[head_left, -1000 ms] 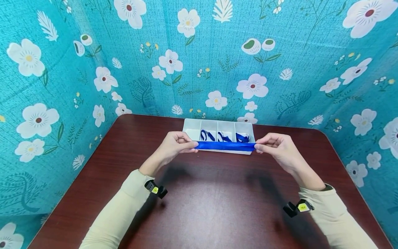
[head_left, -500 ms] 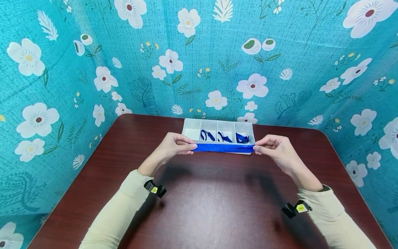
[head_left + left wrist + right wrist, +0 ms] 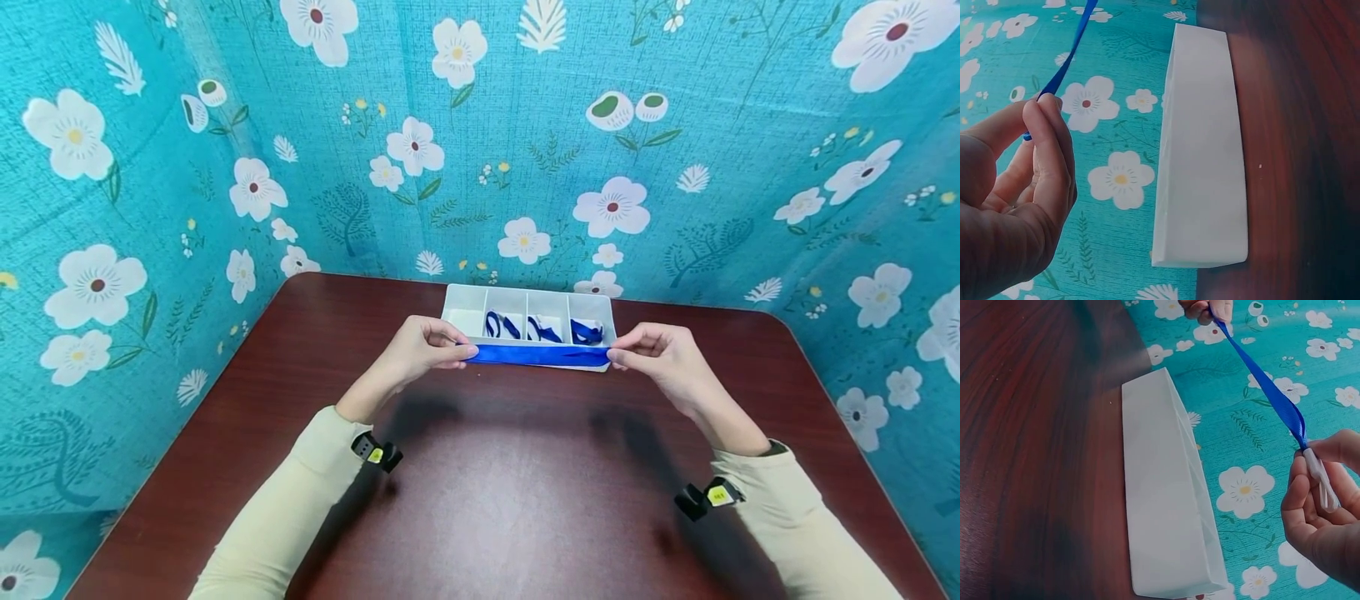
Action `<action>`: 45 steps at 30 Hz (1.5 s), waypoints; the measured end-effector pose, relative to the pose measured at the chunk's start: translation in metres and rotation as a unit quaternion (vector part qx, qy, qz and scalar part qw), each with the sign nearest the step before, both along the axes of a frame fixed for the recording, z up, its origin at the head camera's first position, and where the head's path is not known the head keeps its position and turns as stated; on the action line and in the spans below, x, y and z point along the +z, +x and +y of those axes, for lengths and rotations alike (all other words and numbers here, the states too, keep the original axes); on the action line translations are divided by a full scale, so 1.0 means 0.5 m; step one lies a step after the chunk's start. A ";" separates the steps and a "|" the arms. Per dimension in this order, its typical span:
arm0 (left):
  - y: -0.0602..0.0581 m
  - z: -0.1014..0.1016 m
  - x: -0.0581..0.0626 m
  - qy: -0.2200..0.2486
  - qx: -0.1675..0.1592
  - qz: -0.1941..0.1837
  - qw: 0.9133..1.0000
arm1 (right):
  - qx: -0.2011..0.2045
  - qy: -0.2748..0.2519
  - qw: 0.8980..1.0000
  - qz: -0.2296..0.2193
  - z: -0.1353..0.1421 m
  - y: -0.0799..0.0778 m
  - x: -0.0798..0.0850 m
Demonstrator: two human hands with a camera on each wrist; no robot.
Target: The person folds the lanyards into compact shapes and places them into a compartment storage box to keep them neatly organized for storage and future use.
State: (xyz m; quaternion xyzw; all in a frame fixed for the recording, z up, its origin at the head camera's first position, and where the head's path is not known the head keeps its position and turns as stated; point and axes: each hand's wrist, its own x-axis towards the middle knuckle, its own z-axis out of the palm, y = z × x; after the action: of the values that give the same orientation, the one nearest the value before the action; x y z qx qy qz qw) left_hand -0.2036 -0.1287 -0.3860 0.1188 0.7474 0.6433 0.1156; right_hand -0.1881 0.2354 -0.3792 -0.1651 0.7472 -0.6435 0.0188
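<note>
Stretched between my two hands is a blue lanyard (image 3: 540,355), its strap nearly level in the head view. My left hand (image 3: 423,352) pinches one end between thumb and fingers, and in the left wrist view the strap (image 3: 1071,56) runs up and away from them. My right hand (image 3: 663,360) pinches the other end, where the right wrist view shows a white plastic clip (image 3: 1315,467) among the fingers. The strap twists slightly near that end. Behind it stands a white divided box (image 3: 462,321), its front partly hidden by the strap.
Several compartments make up the box; coiled blue lanyards (image 3: 586,332) lie in three of them, and the leftmost has none. Box and hands are over a dark red-brown table (image 3: 495,500). A teal floral curtain (image 3: 480,167) hangs close behind the table.
Compared with a second ago, the strap sits slightly lower against the box and shows a broader face. My right hand has shifted a little to the left. Both hands keep their hold.
</note>
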 end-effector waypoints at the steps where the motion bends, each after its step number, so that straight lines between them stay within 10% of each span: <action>1: 0.000 0.001 0.002 -0.002 -0.001 0.003 1.000 | -0.003 0.011 1.000 0.006 -0.001 -0.001 0.002; 45: 0.008 0.050 0.055 -0.086 -0.016 0.113 0.990 | 0.048 0.081 0.994 0.060 -0.074 -0.005 0.055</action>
State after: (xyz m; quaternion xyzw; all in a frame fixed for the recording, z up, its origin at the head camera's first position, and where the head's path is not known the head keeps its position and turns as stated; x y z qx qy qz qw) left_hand -0.1996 -0.1039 -0.3584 0.1929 0.8061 0.5572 0.0504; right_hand -0.1907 0.1982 -0.3519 -0.2373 0.7879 -0.5680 0.0179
